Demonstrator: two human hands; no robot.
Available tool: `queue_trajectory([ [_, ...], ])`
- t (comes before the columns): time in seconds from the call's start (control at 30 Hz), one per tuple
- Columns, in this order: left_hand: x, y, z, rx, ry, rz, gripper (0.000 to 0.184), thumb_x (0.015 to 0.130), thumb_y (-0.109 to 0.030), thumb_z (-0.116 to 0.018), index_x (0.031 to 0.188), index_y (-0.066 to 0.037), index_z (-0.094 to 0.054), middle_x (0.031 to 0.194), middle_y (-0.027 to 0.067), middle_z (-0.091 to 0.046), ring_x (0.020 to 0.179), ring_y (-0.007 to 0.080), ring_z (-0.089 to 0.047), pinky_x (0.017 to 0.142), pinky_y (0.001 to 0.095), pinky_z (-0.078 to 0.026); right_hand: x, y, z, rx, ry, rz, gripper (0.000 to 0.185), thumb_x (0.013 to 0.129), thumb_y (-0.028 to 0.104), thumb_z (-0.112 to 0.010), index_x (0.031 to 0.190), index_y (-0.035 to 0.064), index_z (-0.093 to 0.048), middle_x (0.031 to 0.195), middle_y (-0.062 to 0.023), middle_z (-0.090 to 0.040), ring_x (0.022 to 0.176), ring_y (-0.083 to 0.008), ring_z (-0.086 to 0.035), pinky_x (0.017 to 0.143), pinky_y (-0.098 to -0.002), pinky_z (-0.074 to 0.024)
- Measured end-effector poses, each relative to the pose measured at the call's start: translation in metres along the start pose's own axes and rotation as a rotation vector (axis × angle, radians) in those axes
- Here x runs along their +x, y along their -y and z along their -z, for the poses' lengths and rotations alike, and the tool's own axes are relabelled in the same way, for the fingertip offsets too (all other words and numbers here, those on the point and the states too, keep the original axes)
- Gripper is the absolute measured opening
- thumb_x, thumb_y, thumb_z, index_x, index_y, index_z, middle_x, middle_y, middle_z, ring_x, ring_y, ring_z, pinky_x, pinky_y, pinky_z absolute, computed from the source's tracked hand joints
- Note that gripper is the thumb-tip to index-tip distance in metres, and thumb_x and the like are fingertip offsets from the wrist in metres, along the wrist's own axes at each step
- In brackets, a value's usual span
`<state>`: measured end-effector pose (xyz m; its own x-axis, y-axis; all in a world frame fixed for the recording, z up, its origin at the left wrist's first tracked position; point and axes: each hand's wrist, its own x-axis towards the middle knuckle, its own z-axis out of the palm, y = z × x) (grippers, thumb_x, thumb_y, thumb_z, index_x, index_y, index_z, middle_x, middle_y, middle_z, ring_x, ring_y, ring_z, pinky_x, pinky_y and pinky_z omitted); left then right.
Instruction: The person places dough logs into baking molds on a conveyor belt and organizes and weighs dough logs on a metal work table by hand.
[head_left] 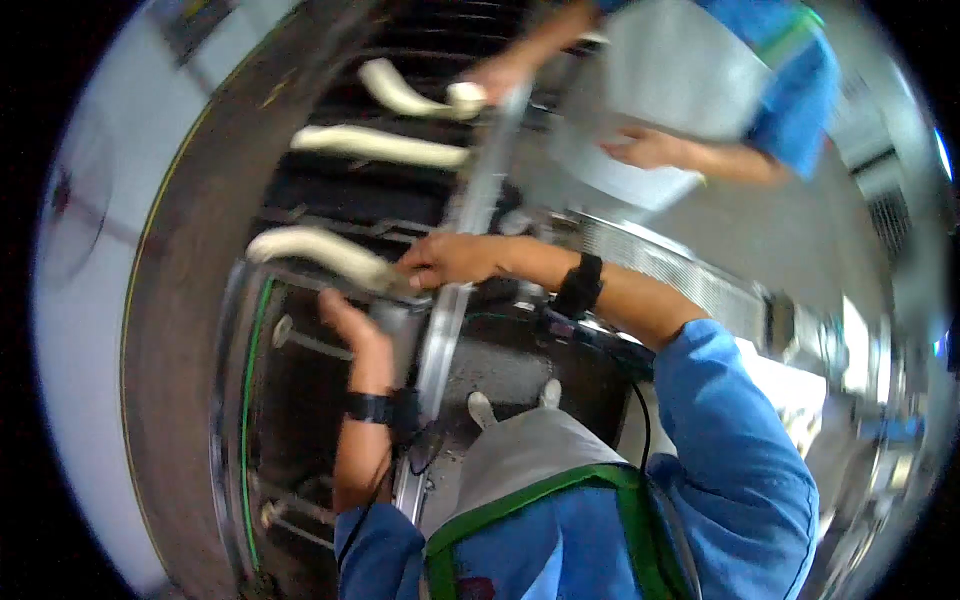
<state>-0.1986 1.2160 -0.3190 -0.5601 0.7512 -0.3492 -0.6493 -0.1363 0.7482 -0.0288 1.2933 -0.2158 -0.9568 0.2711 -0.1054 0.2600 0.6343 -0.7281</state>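
A long pale roll that looks like dough (318, 247) lies slightly bent across the near end of a dark conveyor. My right hand (455, 260) reaches in from the right with curled fingers at the roll's right end, closed on it as far as the blur shows. Just below the roll is my left hand (352, 325), its fingers stretched upward and apart from the roll. Farther up the belt lie a second pale roll (380, 146) and a third, curved one (400, 95). A co-worker's hand (497, 78) touches the curved roll's right end.
A metal rail (474, 205) edges the dark conveyor (350, 190) on the right. The co-worker in a pale apron (660, 90) stands beyond it. A perforated metal surface (670, 265) is at the right. A metal frame with a green line (247, 420) runs along the left.
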Motion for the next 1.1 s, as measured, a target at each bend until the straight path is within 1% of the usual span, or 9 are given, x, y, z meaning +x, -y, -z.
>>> queue_trajectory([
  [0.07, -0.004, -0.003, -0.020, 0.162, -0.180, 0.007, 0.053, 0.080, -0.041, -0.029, 0.113, -0.001, -0.033, 0.113, 0.0108, -0.036, 0.103, 0.0211, -0.035, 0.089, 0.0349, -0.026, -0.079, -0.008, -0.013, 0.003, -0.194, -0.093, 0.037, 0.078, 0.029, -0.046, 0.103, 0.0021, -0.047, 0.101, -0.0146, -0.050, 0.094, -0.0277, -0.046, 0.081, -0.0329, -0.0353],
  [0.13, 0.016, 0.012, -0.004, 0.143, 0.132, -0.123, 0.047, 0.081, -0.036, -0.034, 0.113, -0.001, -0.034, 0.111, 0.0086, -0.040, 0.097, 0.0203, -0.041, 0.086, 0.0321, -0.032, -0.169, -0.020, -0.028, 0.068, -0.291, -0.384, 0.035, 0.078, 0.027, -0.047, 0.104, 0.0032, -0.047, 0.102, -0.0147, -0.049, 0.091, -0.0272, -0.048, 0.079, -0.0330, -0.0370],
  [0.17, 0.019, -0.005, 0.001, 0.262, 0.383, 0.122, 0.045, 0.080, -0.035, -0.037, 0.109, 0.000, -0.037, 0.108, 0.0075, -0.044, 0.090, 0.0208, -0.046, 0.082, 0.0315, -0.035, -0.214, -0.030, -0.037, 0.027, -0.341, -0.564, 0.033, 0.078, 0.024, -0.047, 0.104, 0.0037, -0.047, 0.103, -0.0149, -0.049, 0.091, -0.0269, -0.049, 0.079, -0.0328, -0.0371],
  [0.27, 0.085, 0.008, 0.050, 0.439, 0.060, -0.252, 0.034, 0.079, -0.027, -0.041, 0.098, 0.000, -0.049, 0.094, 0.0110, -0.052, 0.085, 0.0205, -0.049, 0.078, 0.0324, -0.037, -0.354, -0.049, -0.072, -0.002, -0.589, -0.960, 0.032, 0.078, 0.022, -0.047, 0.104, 0.0032, -0.048, 0.099, -0.0134, -0.052, 0.088, -0.0253, -0.050, 0.077, -0.0318, -0.0383],
  [0.4, 0.074, 0.001, 0.029, 0.888, -0.076, -0.291, 0.032, 0.079, -0.024, -0.042, 0.097, 0.001, -0.045, 0.093, 0.0144, -0.051, 0.083, 0.0241, -0.050, 0.075, 0.0348, -0.039, -0.546, -0.090, -0.138, -0.141, -0.781, -1.164, 0.027, 0.075, 0.023, -0.047, 0.092, 0.0024, -0.052, 0.090, -0.0107, -0.054, 0.079, -0.0237, -0.052, 0.068, -0.0328, -0.0418],
  [0.43, 0.075, -0.003, 0.030, 0.981, -0.096, -0.308, 0.031, 0.078, -0.024, -0.042, 0.096, 0.002, -0.044, 0.092, 0.0153, -0.051, 0.082, 0.0250, -0.050, 0.074, 0.0355, -0.040, -0.566, -0.083, -0.142, 0.020, -0.748, -1.498, 0.027, 0.075, 0.023, -0.045, 0.092, 0.0040, -0.053, 0.091, -0.0117, -0.053, 0.079, -0.0249, -0.051, 0.068, -0.0318, -0.0417],
  [0.6, 0.086, -0.024, 0.049, 1.514, -0.213, -0.445, 0.029, 0.078, -0.020, -0.043, 0.095, 0.004, -0.040, 0.091, 0.0195, -0.050, 0.079, 0.0295, -0.051, 0.070, 0.0385, -0.042, -0.643, -0.060, -0.181, 0.545, -1.336, -1.484, 0.030, 0.074, 0.025, -0.049, 0.094, 0.0034, -0.052, 0.087, -0.0073, -0.053, 0.074, -0.0183, -0.050, 0.057, -0.0324, -0.0449],
  [0.83, 0.079, -0.033, 0.052, 1.901, -0.403, -0.471, 0.046, 0.072, -0.015, -0.047, 0.110, 0.003, -0.028, 0.106, 0.0193, -0.038, 0.093, 0.0322, -0.045, 0.081, 0.0413, -0.036, -0.672, -0.066, -0.214, 0.460, -1.216, -1.530, 0.032, 0.073, 0.025, -0.052, 0.097, 0.0039, -0.050, 0.086, -0.0066, -0.053, 0.073, -0.0175, -0.050, 0.057, -0.0299, -0.0437],
  [1.1, 0.009, -0.036, -0.024, 1.815, -0.442, -0.150, 0.042, 0.081, -0.019, -0.037, 0.116, 0.002, -0.025, 0.117, 0.0197, -0.029, 0.106, 0.0342, -0.032, 0.087, 0.0405, -0.032, -0.677, -0.065, -0.200, 0.497, -1.162, -1.536, 0.035, 0.072, 0.028, -0.053, 0.098, 0.0043, -0.049, 0.079, -0.0054, -0.053, 0.067, -0.0143, -0.047, 0.051, -0.0274, -0.0398],
])
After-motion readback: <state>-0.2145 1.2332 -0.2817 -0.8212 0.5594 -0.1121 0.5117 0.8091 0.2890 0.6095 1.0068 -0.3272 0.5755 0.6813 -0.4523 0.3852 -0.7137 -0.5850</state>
